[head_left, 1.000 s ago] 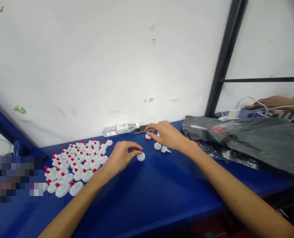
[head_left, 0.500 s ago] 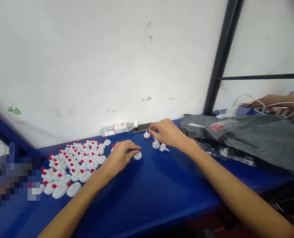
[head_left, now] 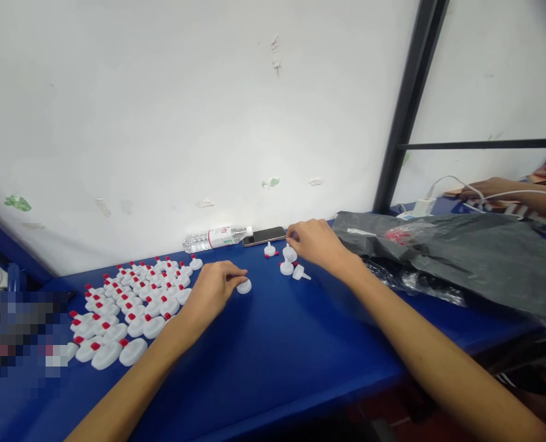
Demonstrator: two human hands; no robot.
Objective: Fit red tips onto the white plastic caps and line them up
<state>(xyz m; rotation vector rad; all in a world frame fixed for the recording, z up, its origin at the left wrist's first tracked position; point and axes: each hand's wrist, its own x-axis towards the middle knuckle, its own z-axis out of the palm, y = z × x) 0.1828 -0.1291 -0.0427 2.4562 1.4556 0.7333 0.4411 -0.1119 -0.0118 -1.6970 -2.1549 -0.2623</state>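
My left hand [head_left: 214,288] rests on the blue table [head_left: 273,356], its fingers pinched on a white round cap [head_left: 244,286]. To its left lie several rows of white caps with red tips [head_left: 134,301]. My right hand [head_left: 316,240] reaches farther back, fingers curled over a white cap [head_left: 290,252] in a small loose group of white caps [head_left: 286,267]. Tiny red pieces [head_left: 268,255] lie beside that group.
A clear water bottle [head_left: 215,237] lies on its side by the wall, with a phone [head_left: 266,235] next to it. A dark grey plastic bag [head_left: 461,252] covers the table's right side. Another person's arm [head_left: 512,191] and white cables [head_left: 443,187] show at far right.
My left hand has slid the white cap a little to the left, toward the rows. My right hand has shifted slightly right among the loose caps. The view has drifted.
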